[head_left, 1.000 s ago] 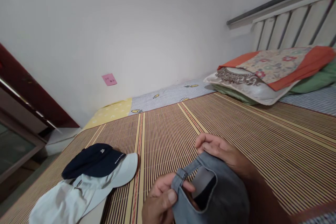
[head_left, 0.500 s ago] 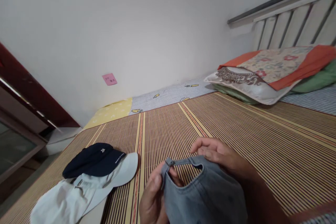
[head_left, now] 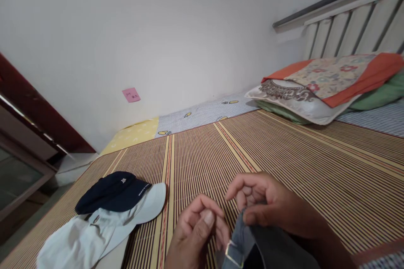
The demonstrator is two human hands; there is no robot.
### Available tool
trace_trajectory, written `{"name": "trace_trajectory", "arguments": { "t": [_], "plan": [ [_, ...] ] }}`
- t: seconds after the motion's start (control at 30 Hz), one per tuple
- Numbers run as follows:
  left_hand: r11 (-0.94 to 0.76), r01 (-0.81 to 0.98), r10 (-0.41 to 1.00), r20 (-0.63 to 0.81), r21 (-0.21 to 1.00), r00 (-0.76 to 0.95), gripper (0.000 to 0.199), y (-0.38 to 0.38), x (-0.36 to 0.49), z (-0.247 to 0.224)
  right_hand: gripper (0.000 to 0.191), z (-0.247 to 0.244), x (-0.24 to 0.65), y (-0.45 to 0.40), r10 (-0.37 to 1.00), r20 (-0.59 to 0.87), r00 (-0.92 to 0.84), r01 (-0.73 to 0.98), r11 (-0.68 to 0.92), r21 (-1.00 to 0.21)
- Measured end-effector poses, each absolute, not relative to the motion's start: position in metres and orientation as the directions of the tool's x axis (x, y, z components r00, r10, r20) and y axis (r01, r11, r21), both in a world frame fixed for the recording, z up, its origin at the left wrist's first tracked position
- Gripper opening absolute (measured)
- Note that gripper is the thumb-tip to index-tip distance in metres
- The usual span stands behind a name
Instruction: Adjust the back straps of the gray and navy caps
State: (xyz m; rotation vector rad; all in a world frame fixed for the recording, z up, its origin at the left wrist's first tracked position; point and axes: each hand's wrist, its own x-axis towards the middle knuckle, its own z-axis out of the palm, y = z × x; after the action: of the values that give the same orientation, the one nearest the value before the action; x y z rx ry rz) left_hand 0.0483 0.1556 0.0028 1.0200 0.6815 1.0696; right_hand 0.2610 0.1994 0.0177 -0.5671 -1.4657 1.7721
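A grey-blue cap [head_left: 280, 243] is low in the head view, turned on its side, its lower part cut off by the frame. A metal buckle [head_left: 234, 254] shows on its back strap. My right hand [head_left: 265, 201] pinches the cap's edge between thumb and curled fingers. Beside the buckle, my left hand [head_left: 198, 231] is closed, thumb against the curled index finger. Its lower fingers reach the strap's side; what they grip is hidden. On the left lie a navy cap [head_left: 109, 193] and, partly beneath it, a white cap [head_left: 78, 239].
A striped bamboo mat [head_left: 195, 159] covers the bed. Folded cushions and orange floral cloth [head_left: 334, 77] are piled at the right, below a white radiator [head_left: 353, 29]. A pink note [head_left: 131, 95] is stuck on the wall. The bed's edge runs along the left.
The grey-blue cap has been turned and lowered, so its buckle now faces the left hand. My right hand has gone from resting along its edge to pinching it; the left thumb has risen.
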Motion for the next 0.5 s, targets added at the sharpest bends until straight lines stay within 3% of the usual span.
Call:
{"name": "trace_trajectory", "arguments": {
  "t": [0.13, 0.3, 0.5],
  "plan": [
    [0.08, -0.26, 0.944, 0.011, 0.962, 0.331, 0.049, 0.149, 0.057, 0.01, 0.036, 0.022, 0.264, 0.198, 0.837, 0.162, -0.523, -0.297, -0.001, -0.955],
    [-0.023, 0.033, 0.98, 0.016, 0.999, 0.2, 0.02, 0.146, 0.061, 0.013, 0.034, 0.025, 0.262, 0.193, 0.85, 0.183, -0.495, -0.266, 0.053, -0.963],
    [-0.019, -0.018, 0.992, 0.021, 1.0, 0.122, 0.021, 0.141, 0.066, 0.028, 0.029, 0.024, 0.262, 0.195, 0.86, 0.221, -0.461, -0.269, 0.102, -0.958]
  ]
}}
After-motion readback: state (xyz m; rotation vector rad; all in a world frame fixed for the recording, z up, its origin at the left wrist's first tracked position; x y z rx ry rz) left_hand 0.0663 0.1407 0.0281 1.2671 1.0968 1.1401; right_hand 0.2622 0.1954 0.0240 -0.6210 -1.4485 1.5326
